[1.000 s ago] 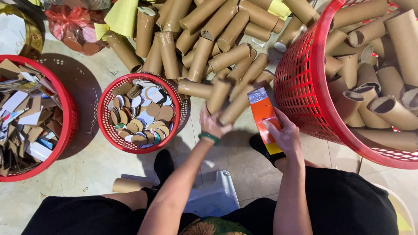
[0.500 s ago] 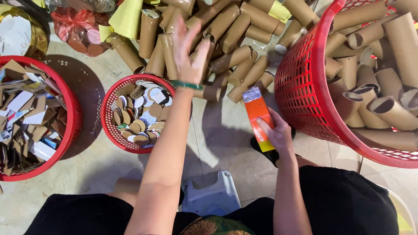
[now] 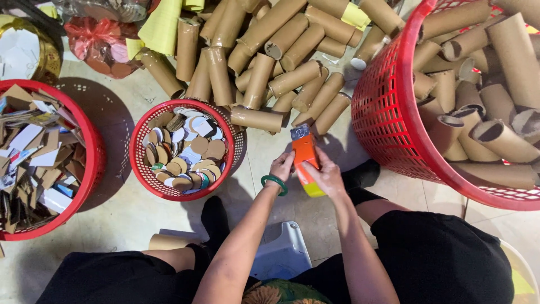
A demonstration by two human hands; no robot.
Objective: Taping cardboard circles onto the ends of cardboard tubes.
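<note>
At the centre of the frame an orange tube with a yellow lower end is gripped on both sides: the fingers of the left hand are closed on its left edge and those of the right hand on its right. A green bangle is worn on the left wrist. A small red basket of card discs is seen at centre left, a heap of brown cardboard tubes above, and a large red basket of tubes at the right.

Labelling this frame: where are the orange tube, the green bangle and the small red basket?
orange tube (image 3: 305,153): head view, its orange upper body.
green bangle (image 3: 274,180): head view, band on the left wrist.
small red basket (image 3: 147,123): head view, upper-left rim.
</note>
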